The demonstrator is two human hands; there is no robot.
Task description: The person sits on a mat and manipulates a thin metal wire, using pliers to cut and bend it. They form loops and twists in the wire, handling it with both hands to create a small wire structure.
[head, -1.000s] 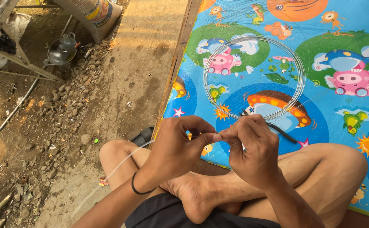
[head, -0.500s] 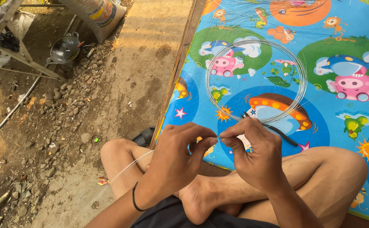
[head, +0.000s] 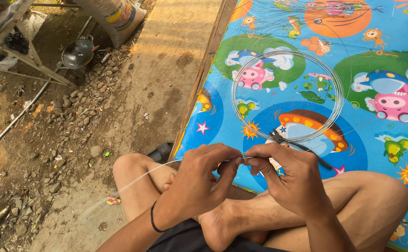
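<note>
I sit cross-legged on a colourful cartoon play mat (head: 376,56). My left hand (head: 199,182) and my right hand (head: 288,179) meet in front of me, fingertips pinching a thin clear line (head: 134,182) between them. That line trails off to the lower left over my knee. A round coil of the same thin line (head: 288,95) lies flat on the mat just beyond my hands. Dark pliers (head: 297,145) rest on the mat, partly hidden behind my right hand.
The mat's wooden edge (head: 204,74) drops to bare dirt with stones on the left. A metal pot (head: 77,53), a wooden frame (head: 26,51) and a sack (head: 115,16) stand at the upper left. A dark sandal (head: 162,151) lies by my left knee.
The view has shifted slightly. My hands stay together on the line, fingers working with small movements; the coil and pliers have not moved.
</note>
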